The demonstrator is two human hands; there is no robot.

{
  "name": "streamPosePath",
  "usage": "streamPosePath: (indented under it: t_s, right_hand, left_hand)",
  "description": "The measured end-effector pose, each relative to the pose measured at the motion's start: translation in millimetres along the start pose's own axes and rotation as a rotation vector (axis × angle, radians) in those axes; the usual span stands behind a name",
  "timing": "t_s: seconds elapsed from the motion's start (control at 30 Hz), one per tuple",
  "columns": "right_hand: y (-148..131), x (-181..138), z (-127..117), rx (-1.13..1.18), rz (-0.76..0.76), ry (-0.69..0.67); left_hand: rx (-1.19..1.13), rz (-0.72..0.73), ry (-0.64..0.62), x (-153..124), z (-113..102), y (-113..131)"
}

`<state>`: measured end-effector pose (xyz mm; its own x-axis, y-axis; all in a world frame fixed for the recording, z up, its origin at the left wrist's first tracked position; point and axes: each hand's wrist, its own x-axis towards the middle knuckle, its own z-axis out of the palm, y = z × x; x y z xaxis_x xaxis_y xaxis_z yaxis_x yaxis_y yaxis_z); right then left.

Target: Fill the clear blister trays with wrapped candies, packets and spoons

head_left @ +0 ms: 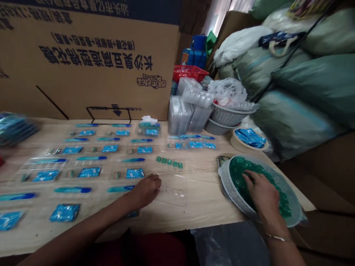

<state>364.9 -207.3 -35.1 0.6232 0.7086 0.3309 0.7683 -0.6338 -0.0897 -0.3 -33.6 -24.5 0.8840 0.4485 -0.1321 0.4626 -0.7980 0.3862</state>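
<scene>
My left hand (146, 190) rests on the wooden tabletop (205, 199) with curled fingers, right beside an empty clear plastic blister tray (172, 192). A short row of green square pieces (169, 163) lies just above it. My right hand (262, 192) reaches into a white perforated plastic basket (233, 188) heaped with green pieces (277, 188), its fingertips hidden among them. Across the left of the table, clear trays hold blue flat packets (88, 171) and blue-tipped slim sticks (91, 158), set out in rows.
Stacked clear trays (179, 115) and nested white baskets (226, 118) stand at the table's back right, by a tape roll (238, 142) holding blue packets. Large cardboard sheets (83, 62) rise behind the table. Big green sacks (299, 103) are piled at the right.
</scene>
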Motion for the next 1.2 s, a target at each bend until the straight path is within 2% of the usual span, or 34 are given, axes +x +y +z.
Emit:
streamPosePath:
  t_s: [0.1,0.17,0.23,0.3,0.4,0.47,0.57,0.67,0.77,0.87,0.93,1.07,1.2]
  right_hand:
    - [2.2,2.0,-7.1,-0.004,0.050,-0.028]
    - [-6.7,-0.2,-14.6,0.023,0.035,0.032]
    - [-28.2,-8.4,-19.4,0.123,-0.053,0.158]
    - [-60.9,-22.9,-17.0,0.280,-0.209,0.208]
    - [-112.9,-49.2,-0.5,0.458,-0.478,0.067]
    - [-132.8,-61.9,11.6,0.517,-0.543,-0.011]
    - [-128.0,-68.8,18.4,0.700,-0.420,-0.023]
    - [-100.5,-69.6,12.8,0.820,-0.244,0.030]
    - [-82.5,-74.3,5.4,0.808,-0.180,0.029]
    - [-87.2,-83.8,-0.7,0.812,-0.210,-0.024]
    - [-99.0,-91.1,-4.3,0.832,-0.248,-0.077]
    - [-123.2,-103.2,-5.5,0.789,-0.369,-0.218]
    - [-131.4,-107.1,-1.6,0.699,-0.408,-0.177]
  left_hand:
    - [-0.022,-0.031,-0.014,-6.2,-2.3,-0.9]
    - [-0.028,-0.048,-0.044,-8.8,-4.4,-0.4]
    - [-0.033,-0.068,-0.044,-9.3,-6.4,2.8]
    - [-0.053,-0.077,0.011,-7.4,-7.3,8.4]
    - [-0.072,-0.046,0.059,-2.5,-5.9,16.8]
    - [-0.044,-0.026,0.004,-0.7,-4.0,18.4]
    - [-0.025,-0.008,-0.063,-1.1,-3.5,15.0]
    - [-0.064,-0.007,-0.005,3.0,-6.3,15.1]
    - [-0.095,0.068,0.031,18.2,-5.0,29.4]
    - [-0.067,0.249,-0.009,39.1,7.4,51.7]
    - [-0.038,0.317,-0.014,51.3,19.3,63.1]
    - [-0.049,0.319,-0.008,64.3,34.9,69.8]
    - [-0.085,0.316,0.014,63.1,33.0,69.4]
